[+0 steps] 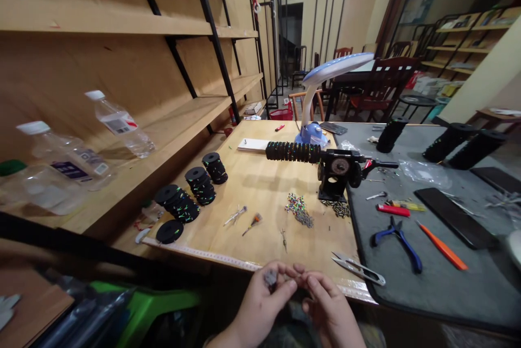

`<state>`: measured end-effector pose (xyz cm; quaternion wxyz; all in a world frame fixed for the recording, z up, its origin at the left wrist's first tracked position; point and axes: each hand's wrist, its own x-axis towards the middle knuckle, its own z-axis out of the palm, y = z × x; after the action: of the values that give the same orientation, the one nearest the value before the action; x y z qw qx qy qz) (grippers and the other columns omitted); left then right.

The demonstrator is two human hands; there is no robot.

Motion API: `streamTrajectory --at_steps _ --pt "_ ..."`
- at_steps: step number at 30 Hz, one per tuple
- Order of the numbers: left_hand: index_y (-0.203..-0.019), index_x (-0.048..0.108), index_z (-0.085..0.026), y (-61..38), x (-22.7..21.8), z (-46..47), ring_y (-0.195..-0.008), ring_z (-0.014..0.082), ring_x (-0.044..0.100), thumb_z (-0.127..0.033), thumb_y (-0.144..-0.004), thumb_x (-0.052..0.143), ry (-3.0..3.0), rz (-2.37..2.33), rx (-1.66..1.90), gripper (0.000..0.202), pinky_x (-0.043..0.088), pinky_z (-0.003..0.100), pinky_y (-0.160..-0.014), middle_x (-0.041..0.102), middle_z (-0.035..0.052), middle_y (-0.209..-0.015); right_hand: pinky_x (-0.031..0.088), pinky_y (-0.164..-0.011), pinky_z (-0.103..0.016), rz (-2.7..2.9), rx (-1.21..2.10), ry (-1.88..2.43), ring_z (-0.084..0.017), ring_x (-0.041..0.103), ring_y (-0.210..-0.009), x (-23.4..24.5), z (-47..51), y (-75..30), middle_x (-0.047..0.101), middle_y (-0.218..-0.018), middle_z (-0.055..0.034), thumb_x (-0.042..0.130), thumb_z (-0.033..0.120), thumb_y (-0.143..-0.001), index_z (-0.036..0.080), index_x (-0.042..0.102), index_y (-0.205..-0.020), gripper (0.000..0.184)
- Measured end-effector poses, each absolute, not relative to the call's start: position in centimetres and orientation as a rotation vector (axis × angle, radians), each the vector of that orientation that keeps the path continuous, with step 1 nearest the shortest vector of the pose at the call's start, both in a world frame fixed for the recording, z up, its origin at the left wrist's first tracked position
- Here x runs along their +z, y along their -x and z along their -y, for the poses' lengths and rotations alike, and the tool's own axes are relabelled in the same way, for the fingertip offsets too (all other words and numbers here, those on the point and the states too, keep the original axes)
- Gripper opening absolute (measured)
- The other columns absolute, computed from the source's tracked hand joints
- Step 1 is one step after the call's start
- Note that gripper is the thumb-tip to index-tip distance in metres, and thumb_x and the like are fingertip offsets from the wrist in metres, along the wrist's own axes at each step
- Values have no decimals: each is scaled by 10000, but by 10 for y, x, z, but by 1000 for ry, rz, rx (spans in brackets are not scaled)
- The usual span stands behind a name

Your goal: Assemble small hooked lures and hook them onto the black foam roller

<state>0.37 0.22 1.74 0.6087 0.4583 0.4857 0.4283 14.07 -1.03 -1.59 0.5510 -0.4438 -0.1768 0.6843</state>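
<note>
Pinching a small grey piece (270, 278) between thumb and fingers, the left hand (262, 302) has its grip closed at the near edge of the counter (260, 185). The right hand (331, 312) sits just beside it, fingertips meeting the left's; whether its grip holds anything, I cannot tell. Silver snips (358, 267) lie just right of the hands, blue pliers (396, 239) farther right.

Left hand (260, 299) and right hand (329, 310) sit at the near table (260, 179) edge. Bare wood straight ahead, open up to the bead pile (299, 210). Small tools (252, 223) lie left of centre. Black spool stacks (195, 185) block the left side. Snips (358, 267) lie just right of the hands. Winder (336, 171) with its loaded rod bars the far middle, lamp (321, 93) behind. Blue pliers (396, 239) clutter the grey mat (439, 293).
</note>
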Motion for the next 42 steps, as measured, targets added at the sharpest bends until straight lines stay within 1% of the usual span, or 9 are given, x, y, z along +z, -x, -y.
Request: streamTrajectory --at_steps 3,9,13,20,24,27,30,35,42 --pt "-882 660 -119 -21 15 1 -521 87 404 -458 -753 704 -1020 -1102 1000 366 382 208 -541 447 -60 -560 425 -464 -174 392 1587 1059 -131 583 -627 -20 12 -140 716 -808 -53 860 468 -571 171 743 -691 341" --pt "-914 589 -164 -4 11 -17 -669 143 546 -308 -742 705 -1223 -1247 1033 253 442 234 -637 545 -18 -696 420 -433 -166 426 1472 1105 -171 599 -702 -26 13 -145 727 -847 -80 856 497 -558 169 760 -706 372" --pt "-820 561 -186 28 9 -37 -666 164 571 -212 -831 551 -1627 -1555 948 30 432 249 -616 591 12 -717 389 -402 -160 418 1478 1118 -135 554 -592 -29 11 -145 701 -725 -57 858 509 -546 172 757 -698 383" --pt "-885 614 -155 40 6 -69 -830 264 642 -110 -844 491 -2049 -2000 584 138 490 372 -742 681 118 -853 359 -408 -174 513 1463 1153 -90 479 -463 -34 12 -147 627 -589 -15 832 555 -562 162 750 -694 423" --pt "-951 640 -165 29 15 -58 -1014 294 591 -143 -838 525 -2207 -1829 909 162 464 431 -879 672 138 -1009 367 -407 -197 604 1426 1201 -100 478 -453 -41 13 -149 635 -601 -30 800 583 -585 151 750 -692 448" --pt "-890 653 -178 13 22 -33 -920 252 607 -241 -860 553 -2045 -1526 1041 122 478 372 -829 668 95 -903 385 -420 -210 678 1419 1206 -112 486 -466 -45 12 -149 646 -621 -38 774 582 -624 150 759 -732 446" --pt "-825 653 -157 -8 21 -12 -658 170 584 -338 -814 634 -1552 -1359 971 182 468 256 -591 634 50 -744 412 -457 -222 778 1363 1210 -126 503 -498 -45 12 -148 665 -650 -42 740 560 -684 154 762 -770 416" --pt "-769 656 -137 -26 11 -9 -701 163 591 -351 -735 720 -1123 -1192 1031 226 473 248 -672 649 40 -723 454 -489 -240 933 1239 1248 -155 548 -520 -38 12 -144 680 -633 -38 691 545 -739 157 757 -778 395" --pt "-699 639 -138 -24 12 -18 -675 145 545 -391 -701 758 -1013 -1163 993 280 432 232 -660 610 10 -664 553 -750 -298 1427 849 1303 -225 696 -823 -28 16 -168 756 -897 -78 592 383 -877 205 729 -952 236"
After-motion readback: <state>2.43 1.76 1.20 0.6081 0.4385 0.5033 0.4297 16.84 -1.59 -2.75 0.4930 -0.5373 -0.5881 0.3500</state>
